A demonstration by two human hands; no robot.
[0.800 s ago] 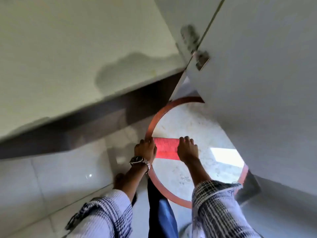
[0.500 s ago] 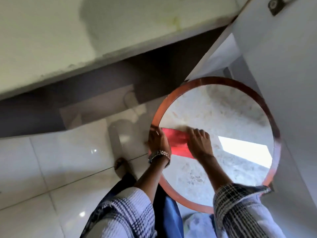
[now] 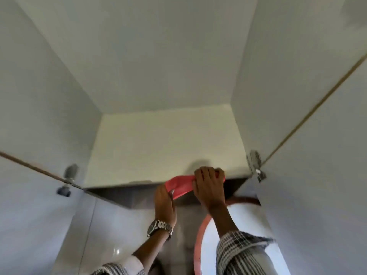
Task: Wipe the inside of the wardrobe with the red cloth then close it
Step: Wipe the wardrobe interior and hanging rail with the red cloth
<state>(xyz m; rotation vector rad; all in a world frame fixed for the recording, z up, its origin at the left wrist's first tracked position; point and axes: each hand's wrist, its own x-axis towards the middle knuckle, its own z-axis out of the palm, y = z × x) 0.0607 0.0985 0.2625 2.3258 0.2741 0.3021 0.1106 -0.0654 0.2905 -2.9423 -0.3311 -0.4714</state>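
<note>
The soft red cloth (image 3: 179,185) has come up off the round table – now at 5 o'clock, on the open white wardrobe's floor edge (image 3: 139,180), both hands pinching it, right hand (image 3: 208,184) on top, left hand (image 3: 164,203) below – so wiping can start.

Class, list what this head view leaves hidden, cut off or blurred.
- Red cloth: its right end is hidden under the right hand.
- Round table: mostly hidden by the right door and arm.
- Left hinge: blurred.
- Left hand: its fingertips are hidden behind the cloth.
</note>
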